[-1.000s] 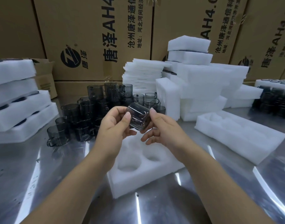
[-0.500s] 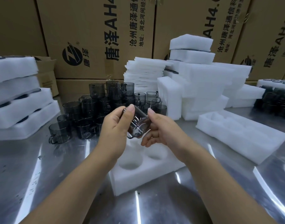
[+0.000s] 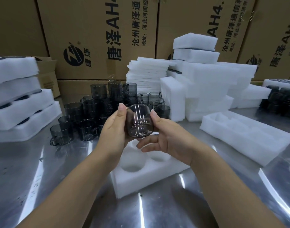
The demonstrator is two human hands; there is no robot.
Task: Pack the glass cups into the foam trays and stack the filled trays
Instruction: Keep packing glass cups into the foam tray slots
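Left hand and right hand both grip one smoky glass cup, held just over the empty foam tray on the bench. It's been rolled from sideways to roughly upright, so probably pocket time next.

1 head cam, wide-angle, looks fwd + down, close over table.
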